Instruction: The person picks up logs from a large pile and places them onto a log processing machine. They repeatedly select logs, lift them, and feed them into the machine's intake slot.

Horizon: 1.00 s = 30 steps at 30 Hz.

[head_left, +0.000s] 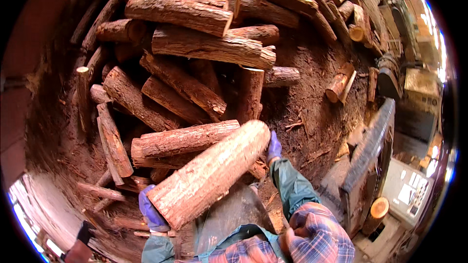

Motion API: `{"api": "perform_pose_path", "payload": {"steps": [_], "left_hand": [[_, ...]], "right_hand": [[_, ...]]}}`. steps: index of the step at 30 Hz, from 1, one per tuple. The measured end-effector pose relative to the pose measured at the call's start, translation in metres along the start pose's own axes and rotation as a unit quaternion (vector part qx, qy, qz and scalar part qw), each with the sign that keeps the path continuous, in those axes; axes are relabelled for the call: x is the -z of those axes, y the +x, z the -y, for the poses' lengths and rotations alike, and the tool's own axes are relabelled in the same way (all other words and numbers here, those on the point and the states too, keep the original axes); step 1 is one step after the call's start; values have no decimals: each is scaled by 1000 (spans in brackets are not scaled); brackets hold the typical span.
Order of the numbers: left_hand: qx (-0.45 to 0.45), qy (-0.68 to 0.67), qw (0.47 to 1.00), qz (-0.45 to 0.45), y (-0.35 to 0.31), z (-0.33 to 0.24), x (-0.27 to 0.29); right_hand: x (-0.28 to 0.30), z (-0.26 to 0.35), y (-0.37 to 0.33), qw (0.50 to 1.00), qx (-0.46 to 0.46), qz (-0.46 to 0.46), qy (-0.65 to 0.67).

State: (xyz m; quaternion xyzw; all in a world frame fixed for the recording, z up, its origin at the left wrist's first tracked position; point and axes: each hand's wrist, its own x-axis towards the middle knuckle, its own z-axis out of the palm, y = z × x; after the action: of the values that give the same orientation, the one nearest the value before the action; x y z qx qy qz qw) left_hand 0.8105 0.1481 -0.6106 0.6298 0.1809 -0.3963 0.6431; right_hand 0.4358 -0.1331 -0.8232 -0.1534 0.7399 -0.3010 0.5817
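Note:
A thick, pale reddish log (210, 173) is held slantwise in front of me, its right end farther away than its left. My left hand (152, 209), in a purple glove, grips the lower left end. At the upper right end my right hand (274, 147), also purple-gloved, presses against the cut face; its fingers are partly hidden by the log. Just beyond the held log lies another rough-barked log (187, 139), on top of the pile. A dark apron (236, 209) covers my front beneath the log.
A heap of bark-covered logs (180, 12) fills the far and left side. A short log (340, 83) lies apart on brown, bark-strewn ground (312, 112). At the right stand a dark metal plate (369, 146) and a pale control box (405, 191), with an upright log (376, 213) beside them.

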Motion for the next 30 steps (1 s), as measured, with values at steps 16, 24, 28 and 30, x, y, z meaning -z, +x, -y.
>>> {"api": "perform_pose_path", "payload": {"steps": [16,24,28,30], "left_hand": [[-168,347,803,454,-311,27,-157],[-233,254,664,664,-486,87,-304],[-272,147,617,724,-544,98,-400],[-193,144,597,765,-564,105,-453]], "right_hand": [[487,-83,-314,880,52,-237,408],[673,90,-421,793,277,-337,426],[740,173,-426,816,373,-441,17],[777,199,-411,838,337,-422,81]]}}
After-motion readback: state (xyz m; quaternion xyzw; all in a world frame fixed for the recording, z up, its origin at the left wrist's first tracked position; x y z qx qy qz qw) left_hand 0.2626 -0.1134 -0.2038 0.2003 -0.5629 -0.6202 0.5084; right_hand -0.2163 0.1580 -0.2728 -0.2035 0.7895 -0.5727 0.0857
